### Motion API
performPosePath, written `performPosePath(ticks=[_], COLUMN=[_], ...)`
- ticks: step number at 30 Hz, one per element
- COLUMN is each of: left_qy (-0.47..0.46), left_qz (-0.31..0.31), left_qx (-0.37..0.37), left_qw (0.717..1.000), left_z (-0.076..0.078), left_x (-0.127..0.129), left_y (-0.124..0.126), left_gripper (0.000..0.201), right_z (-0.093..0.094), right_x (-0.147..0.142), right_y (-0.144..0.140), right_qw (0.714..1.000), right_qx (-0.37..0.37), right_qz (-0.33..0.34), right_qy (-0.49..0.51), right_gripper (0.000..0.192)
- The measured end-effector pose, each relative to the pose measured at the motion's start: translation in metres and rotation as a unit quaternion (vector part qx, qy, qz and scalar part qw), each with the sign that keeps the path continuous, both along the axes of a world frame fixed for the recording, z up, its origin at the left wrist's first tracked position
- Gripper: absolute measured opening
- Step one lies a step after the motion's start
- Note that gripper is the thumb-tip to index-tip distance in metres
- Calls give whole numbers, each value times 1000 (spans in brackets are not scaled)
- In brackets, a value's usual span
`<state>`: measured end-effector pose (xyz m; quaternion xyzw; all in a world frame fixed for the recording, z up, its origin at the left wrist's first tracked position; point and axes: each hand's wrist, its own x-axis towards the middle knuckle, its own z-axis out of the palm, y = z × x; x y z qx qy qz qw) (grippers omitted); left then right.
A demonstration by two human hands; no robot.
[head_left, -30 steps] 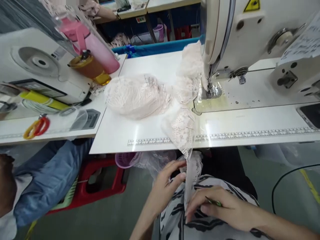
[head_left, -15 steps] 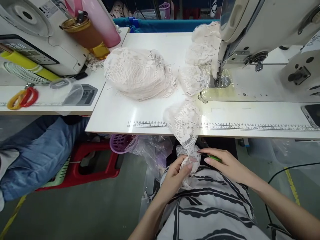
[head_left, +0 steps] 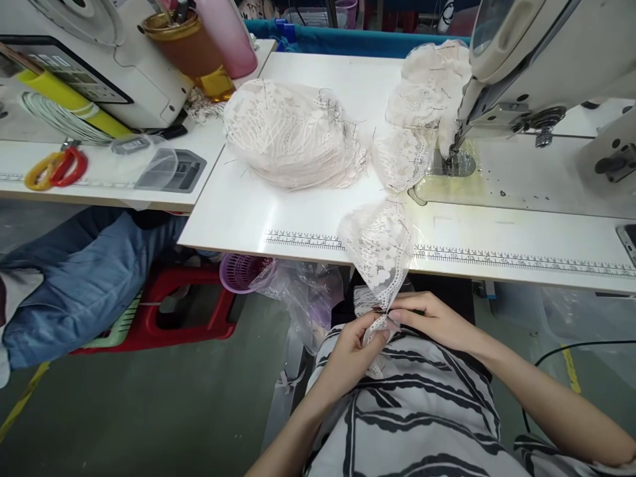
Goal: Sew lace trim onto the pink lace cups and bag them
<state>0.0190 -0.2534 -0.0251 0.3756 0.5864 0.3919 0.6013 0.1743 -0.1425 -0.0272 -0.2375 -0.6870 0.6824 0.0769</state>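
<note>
A strip of white lace (head_left: 382,255) hangs from the sewing table's front edge down to my lap. My left hand (head_left: 350,351) pinches its lower end from the left. My right hand (head_left: 432,321) grips the same lace from the right, fingertips meeting the left hand's. The strip runs back over the table to the needle of the white sewing machine (head_left: 541,59). A pile of lace pieces (head_left: 293,136) lies on the table to the left of it. More lace (head_left: 430,83) is bunched behind the needle.
The white table (head_left: 308,222) has a printed ruler along its front. A neighbouring table at left carries red-yellow scissors (head_left: 52,169), a grey tray (head_left: 171,171) and a pink bottle (head_left: 228,33). A person in blue jeans (head_left: 79,278) sits at left. A purple basket (head_left: 241,271) hangs below.
Both hands rose along the lace toward the table edge and came together. The small green tool seen in my right hand earlier is hidden now. The view shifted rightward.
</note>
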Motion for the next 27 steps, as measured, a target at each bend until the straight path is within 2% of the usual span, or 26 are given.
performPosePath(ticks=[13,17,19,21,23,25,27], left_qy=[-14,-3,2,2,-5,-27,-70], left_qz=[-1,-12,-19,-12,11,50,93], left_qx=[15,4,-9,-20,-31,-47,-66], left_qw=[1000,1000,1000,1000,999,997,991], left_z=[-2,-3,-4,-5,-6,-9,-12], left_x=[-1,-2,-3,-4,-7,-9,-12], left_y=[-4,-5,-5,-5,-6,-7,-9], left_gripper=[18,18,15,17,22,23,29], right_z=[-2,-4,-6,-9,-10,-10,-6], right_x=[-2,1,6,15,22,24,18], right_y=[-2,-4,-6,-9,-12,-11,-6], right_qw=[1000,1000,1000,994,965,893,800], right_qx=[-22,-9,20,105,261,437,583], right_qz=[-4,-14,-13,-7,-25,-75,-119], right_qy=[19,17,-9,-32,13,80,79], right_gripper=[34,35,31,26,26,38,50])
